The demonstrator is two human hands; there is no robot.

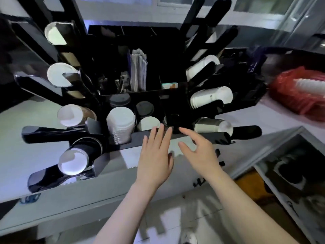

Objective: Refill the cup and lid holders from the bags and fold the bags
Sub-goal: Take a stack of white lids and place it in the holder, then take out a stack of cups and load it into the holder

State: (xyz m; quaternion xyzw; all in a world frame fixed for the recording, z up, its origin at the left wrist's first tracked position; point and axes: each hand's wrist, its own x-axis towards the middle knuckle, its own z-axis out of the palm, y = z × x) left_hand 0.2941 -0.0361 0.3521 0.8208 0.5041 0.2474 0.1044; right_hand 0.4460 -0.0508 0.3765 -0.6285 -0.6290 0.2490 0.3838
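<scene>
No legible text I can make out, faint dark mark on white paper cup stack [211,96] beyond my fingertips, unreadable, black scrawls on grey counter front [199,182] below them, illegible

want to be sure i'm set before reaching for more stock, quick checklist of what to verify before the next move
1. Left hand free: ok, fingers straight, holding nothing.
2. Right hand free: ok, fingers relaxed, empty.
3. Stock within reach: ok, red bag with white cups lies on the counter at the right.
4. Black lid slot by the fingertips has room: ok, it looks low.
5. White lid stack needs topping up: not ok, already tall.
6. Bag open: cannot tell.
</scene>
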